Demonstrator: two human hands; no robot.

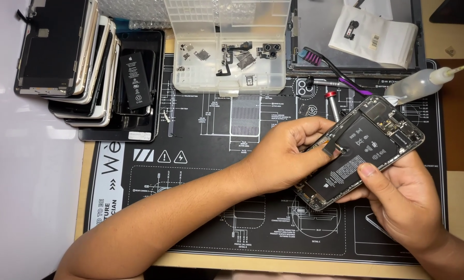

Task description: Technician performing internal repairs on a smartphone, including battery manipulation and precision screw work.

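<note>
My left hand (pixel 281 158) and right hand (pixel 403 199) both hold an opened smartphone (pixel 361 150) up over the black repair mat (pixel 201 207), tilted diagonally, top end toward the upper right. Inside it shows the black battery (pixel 354 153) and the logic board along the upper edge. Left fingers (pixel 315 129) are curled around the phone's upper-left side, thumb and forefinger pinching a small dark flex tab (pixel 331 149) at the battery's edge. Right fingers are clenched around the phone from below, thumb (pixel 369 171) pressing on the lower edge of the battery.

On the mat just behind the phone: a purple-bristled brush (pixel 335 72), a red-tipped screwdriver (pixel 331 101), a squeeze bottle (pixel 424 83) with a thin nozzle, lying on its side. A clear plastic parts tray (pixel 227 57) with small components sits at the mat's top. Upper left of the tabletop (pixel 30 181): a stack of phone screens (pixel 66 52), with a loose battery (pixel 135 80) lying on a dark phone beside it. A white cloth (pixel 377 33) lies on a grey pad at top right.
</note>
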